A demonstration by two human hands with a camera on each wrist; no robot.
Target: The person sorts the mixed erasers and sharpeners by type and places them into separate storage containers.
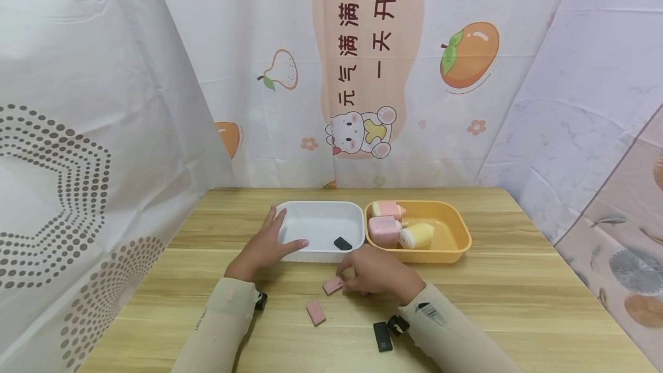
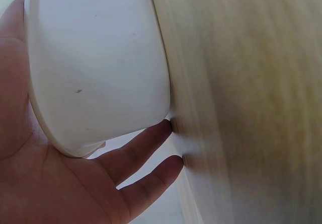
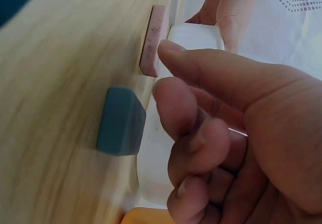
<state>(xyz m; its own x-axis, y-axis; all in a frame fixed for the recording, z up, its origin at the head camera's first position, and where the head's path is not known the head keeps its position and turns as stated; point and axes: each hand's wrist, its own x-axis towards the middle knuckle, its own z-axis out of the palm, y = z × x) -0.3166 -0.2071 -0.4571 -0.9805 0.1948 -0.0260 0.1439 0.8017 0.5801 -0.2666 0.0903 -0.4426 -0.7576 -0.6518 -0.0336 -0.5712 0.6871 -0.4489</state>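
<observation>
A white plastic box [image 1: 290, 256] stands on the wooden table with a small black block [image 1: 342, 243] inside. My left hand [image 1: 263, 249] lies against its left end, fingers fairly straight and thumb stretched across the near rim. In the left wrist view two fingertips [image 2: 171, 166] reach down to the table. My right hand [image 1: 378, 272] pinches the right end of a pink eraser [image 1: 331, 286] between thumb and index finger, low over the table. Under that palm sits a dark teal-looking block [image 3: 119, 122], mostly hidden in the head view.
A second pink eraser [image 1: 316, 313] lies nearer the front. A black block [image 1: 383, 337] rests beside the right wrist strap [image 1: 397, 325]. Right of the white box stands a yellow box [image 1: 456, 249] holding several small pastel bottles [image 1: 384, 230]. A printed curtain [image 1: 290, 131] hangs behind.
</observation>
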